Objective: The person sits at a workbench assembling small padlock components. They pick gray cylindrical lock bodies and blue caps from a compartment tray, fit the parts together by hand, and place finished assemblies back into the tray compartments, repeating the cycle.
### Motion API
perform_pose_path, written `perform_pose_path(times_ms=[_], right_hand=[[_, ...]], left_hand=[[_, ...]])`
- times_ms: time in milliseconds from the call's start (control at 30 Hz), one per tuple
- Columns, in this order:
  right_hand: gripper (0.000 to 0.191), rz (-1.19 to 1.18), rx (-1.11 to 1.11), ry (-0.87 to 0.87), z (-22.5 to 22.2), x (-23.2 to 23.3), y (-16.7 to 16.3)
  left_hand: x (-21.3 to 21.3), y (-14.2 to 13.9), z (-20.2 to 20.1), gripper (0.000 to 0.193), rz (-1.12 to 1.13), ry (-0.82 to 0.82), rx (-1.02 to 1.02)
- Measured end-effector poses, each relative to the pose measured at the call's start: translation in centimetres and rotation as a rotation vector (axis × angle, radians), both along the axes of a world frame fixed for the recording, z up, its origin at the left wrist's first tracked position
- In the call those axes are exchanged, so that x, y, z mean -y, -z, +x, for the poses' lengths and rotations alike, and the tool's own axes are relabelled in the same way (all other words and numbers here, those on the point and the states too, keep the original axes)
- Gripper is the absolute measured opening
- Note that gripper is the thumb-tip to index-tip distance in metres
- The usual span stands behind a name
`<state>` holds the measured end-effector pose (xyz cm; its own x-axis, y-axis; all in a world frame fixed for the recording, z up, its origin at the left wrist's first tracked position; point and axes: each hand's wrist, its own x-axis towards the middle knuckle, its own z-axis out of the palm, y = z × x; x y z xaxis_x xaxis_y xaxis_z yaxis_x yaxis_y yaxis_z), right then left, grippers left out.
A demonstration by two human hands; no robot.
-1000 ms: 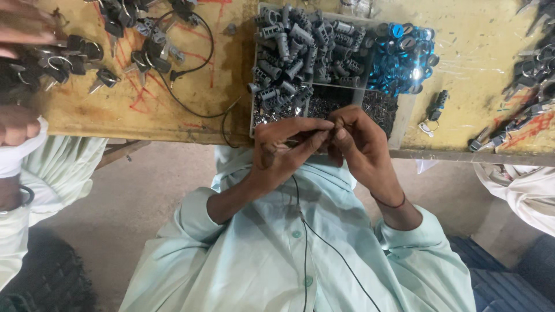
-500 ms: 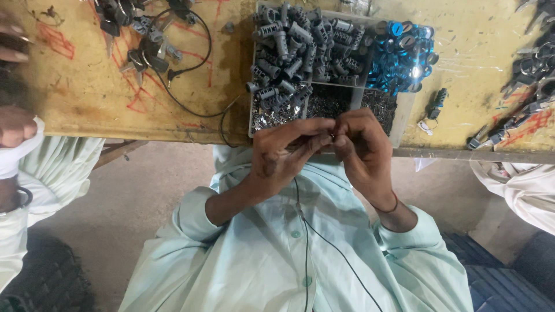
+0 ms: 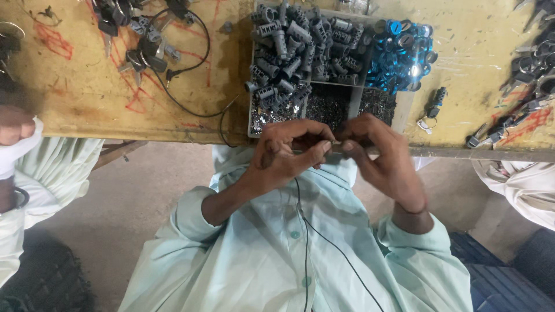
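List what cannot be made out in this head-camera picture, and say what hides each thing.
- Small part between the left hand and right hand: covered by the fingers, so its kind is unclear.
- Tiny metal pieces in the tray's near compartments: too small to identify.
- Keys at right: cut off by the frame edge.
- Neighbour's hand at left: cut off by the edge.

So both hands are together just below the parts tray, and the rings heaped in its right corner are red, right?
Not quite. In the head view, the rings are blue, not red. The rest holds: the left hand and right hand meet just below the parts tray.
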<state>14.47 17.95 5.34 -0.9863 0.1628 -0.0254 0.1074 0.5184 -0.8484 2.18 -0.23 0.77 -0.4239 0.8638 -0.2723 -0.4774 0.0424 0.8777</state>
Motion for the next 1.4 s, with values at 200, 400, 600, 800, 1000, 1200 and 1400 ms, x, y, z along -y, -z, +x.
perform_pose_path(times_ms=[200, 400, 600, 800, 1000, 1200, 1400], right_hand=[[0.013, 0.780, 0.374, -0.010, 1.0, -2.9, 0.0], [0.015, 0.636, 0.316, 0.097, 1.4, -3.2, 0.3], [0.013, -0.332, 0.235, 0.227, 1.6, 0.1, -0.2], [0.011, -0.240, 0.205, 0.263, 2.3, 1.8, 0.1], [0.010, -0.247, 0.177, 0.247, 2.7, 1.5, 0.2], [0.025, 0.359, -0.298, 0.110, 2.7, 2.4, 2.0], [0.021, 0.298, -0.423, 0.125, 2.5, 2.3, 2.9]], left_hand=[[-0.9, 0.4, -0.1, 0.014, -0.099, -0.030, -0.262], [-0.6, -0.1, -0.2, 0.013, -0.054, -0.030, -0.316], [-0.7, 0.1, 0.5, 0.015, -0.009, 0.000, -0.062], [-0.5, 0.2, -0.1, 0.020, 0.037, 0.093, 0.204], [0.1, -1.3, -0.1, 0.018, 0.017, 0.053, -0.188], [-0.2, -0.6, -0.3, 0.018, 0.017, 0.056, 0.030], [0.0, 0.0, 0.2, 0.018, 0.033, 0.064, 0.309]])
